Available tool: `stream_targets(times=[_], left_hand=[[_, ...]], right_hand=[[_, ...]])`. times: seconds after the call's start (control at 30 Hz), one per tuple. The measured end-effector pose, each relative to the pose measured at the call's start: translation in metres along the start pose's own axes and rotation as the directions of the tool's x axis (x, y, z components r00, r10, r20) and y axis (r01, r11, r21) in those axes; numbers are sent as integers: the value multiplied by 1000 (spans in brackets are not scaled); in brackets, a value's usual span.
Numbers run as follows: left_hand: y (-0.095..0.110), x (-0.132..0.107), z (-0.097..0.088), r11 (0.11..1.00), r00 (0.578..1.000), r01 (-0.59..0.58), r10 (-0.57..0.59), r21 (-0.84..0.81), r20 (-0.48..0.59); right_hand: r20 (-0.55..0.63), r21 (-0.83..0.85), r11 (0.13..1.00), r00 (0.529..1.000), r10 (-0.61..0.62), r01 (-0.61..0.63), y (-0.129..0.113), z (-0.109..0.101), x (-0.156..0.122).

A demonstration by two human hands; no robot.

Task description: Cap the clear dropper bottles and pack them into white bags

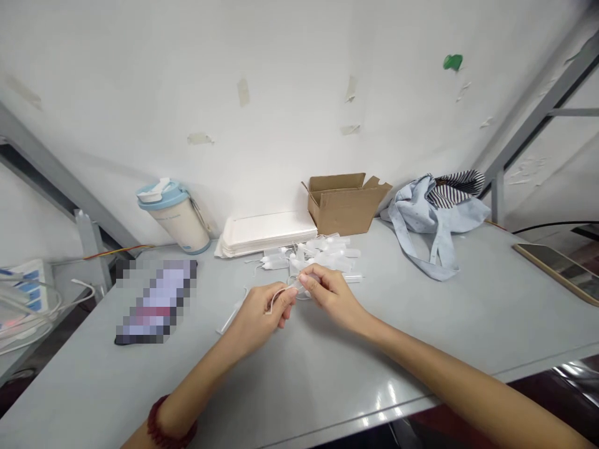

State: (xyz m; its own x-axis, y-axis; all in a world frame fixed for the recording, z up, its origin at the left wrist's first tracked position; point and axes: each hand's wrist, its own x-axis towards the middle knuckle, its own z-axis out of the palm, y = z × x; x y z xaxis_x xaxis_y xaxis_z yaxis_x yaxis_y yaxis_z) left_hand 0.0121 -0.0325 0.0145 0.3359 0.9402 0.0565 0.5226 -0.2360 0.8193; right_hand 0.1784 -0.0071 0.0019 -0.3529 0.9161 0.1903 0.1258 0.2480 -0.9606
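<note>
My left hand (262,313) is closed, pinching a thin white cord (275,295) between thumb and forefinger; one end of it bends down over the hand. Fingertips nearly meeting it, my right hand (334,300) is pinched at the same white strand. Whatever else sits between the fingers is too small to make out. Just behind both hands lies a loose pile of small translucent white plastic pieces (327,252), several with thin white cords attached. A slim clear piece (229,318) lies on the table, partly hidden by my left hand.
Against the wall stand a cream tumbler (180,221) with a blue lid, a stack of white sheets or flat boxes (269,231) and an open cardboard box (349,209). A blurred-out phone (159,299) lies left. To the right are a light-blue cloth bag (421,218) and another phone-like device (559,271).
</note>
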Motion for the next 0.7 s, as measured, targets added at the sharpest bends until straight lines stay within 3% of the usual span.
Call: stream_targets(times=[0.1,0.27,0.33,0.4,0.47,0.53,0.63,0.7], left_hand=[[-7,0,5,978,992,-92,107,188,-72],[-22,-2,18,818,921,-264,371,511,-119],[-22,-2,19,781,905,-283,409,557,-114],[-19,0,14,800,917,-268,383,537,-114],[-19,5,1,858,944,-221,307,463,-119],[-27,12,-20,906,957,-135,224,400,-183],[-55,22,-54,878,943,101,65,468,-325],[-77,28,-69,857,941,143,37,495,-335]], right_hand=[[20,136,983,992,125,-127,0,0,2],[82,276,915,956,282,-293,-1,0,2],[74,276,915,955,286,-295,-1,0,2],[62,261,927,963,263,-270,-2,1,2],[8,217,955,979,205,-202,-3,-1,4],[-123,108,991,988,90,-77,-1,-6,8],[-304,-197,974,937,-172,114,10,-18,17],[-285,-436,874,889,-358,212,23,-25,25]])
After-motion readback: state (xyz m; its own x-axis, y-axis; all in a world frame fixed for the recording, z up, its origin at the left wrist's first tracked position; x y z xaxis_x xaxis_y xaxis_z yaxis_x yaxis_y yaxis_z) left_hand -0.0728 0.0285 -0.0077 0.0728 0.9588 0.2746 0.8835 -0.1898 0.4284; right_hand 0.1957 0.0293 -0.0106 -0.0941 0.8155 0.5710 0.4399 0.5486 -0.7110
